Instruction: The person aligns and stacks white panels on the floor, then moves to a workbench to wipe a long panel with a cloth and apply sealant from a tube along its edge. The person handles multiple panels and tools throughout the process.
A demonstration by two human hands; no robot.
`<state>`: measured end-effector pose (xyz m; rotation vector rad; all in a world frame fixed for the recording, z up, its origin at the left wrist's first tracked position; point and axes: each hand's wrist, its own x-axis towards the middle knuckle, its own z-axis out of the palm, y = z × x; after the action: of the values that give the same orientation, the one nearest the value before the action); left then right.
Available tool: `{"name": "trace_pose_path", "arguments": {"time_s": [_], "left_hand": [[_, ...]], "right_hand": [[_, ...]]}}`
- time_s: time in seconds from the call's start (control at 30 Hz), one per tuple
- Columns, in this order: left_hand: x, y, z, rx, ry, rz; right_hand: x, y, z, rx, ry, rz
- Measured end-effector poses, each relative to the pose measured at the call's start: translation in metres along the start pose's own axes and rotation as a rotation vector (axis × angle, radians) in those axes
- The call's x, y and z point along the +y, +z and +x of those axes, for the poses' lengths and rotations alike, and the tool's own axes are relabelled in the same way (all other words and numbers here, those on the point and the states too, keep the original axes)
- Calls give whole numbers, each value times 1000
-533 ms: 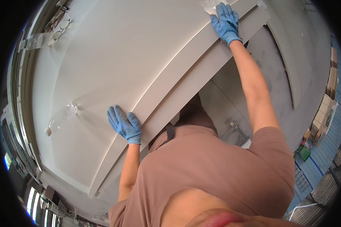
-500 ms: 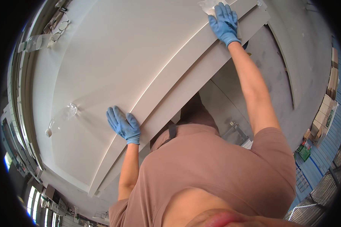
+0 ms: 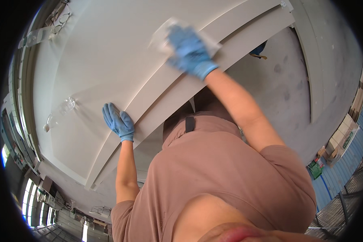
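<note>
The right hand (image 3: 188,51), its grip spread flat, covers a white cloth (image 3: 160,37) on the pale panel (image 3: 109,60), likely for even pressure, while the left hand (image 3: 117,122), also flat, rests nearer and left, apparently bracing.

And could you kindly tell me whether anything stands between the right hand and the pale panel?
Yes, the thin white sheet lies under the right hand, over the pale panel; nothing else visible is between them. The clear bottle is off to the left.
</note>
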<state>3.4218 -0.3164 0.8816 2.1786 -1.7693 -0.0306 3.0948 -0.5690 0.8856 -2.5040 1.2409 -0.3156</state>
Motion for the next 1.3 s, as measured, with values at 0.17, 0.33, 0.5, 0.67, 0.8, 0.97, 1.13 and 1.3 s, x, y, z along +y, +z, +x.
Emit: {"name": "trace_pose_path", "arguments": {"time_s": [0.17, 0.33, 0.5, 0.67, 0.8, 0.97, 1.13, 1.3], "left_hand": [[-2, 1, -1, 9, -17, -24], [-8, 3, -4, -13, -5, 1], [-7, 1, -3, -36, 5, 10], [-2, 2, 0, -65, -16, 18], [-2, 3, 1, -109, -63, 36], [-6, 5, 0, -167, -85, 96], [-8, 5, -9, -223, -162, 135], [-8, 6, -7, -261, -200, 135]], "right_hand": [[141, -50, 18, 211, 248, -420], [24, -6, 4, 185, 181, -272], [-85, 27, -21, -106, -180, -16], [40, -15, -3, 64, 7, -99], [202, -76, 14, 137, 180, -286], [378, -123, 28, 252, 313, -418], [374, -128, 38, 249, 344, -473], [301, -119, 27, 168, 139, -304]]}}
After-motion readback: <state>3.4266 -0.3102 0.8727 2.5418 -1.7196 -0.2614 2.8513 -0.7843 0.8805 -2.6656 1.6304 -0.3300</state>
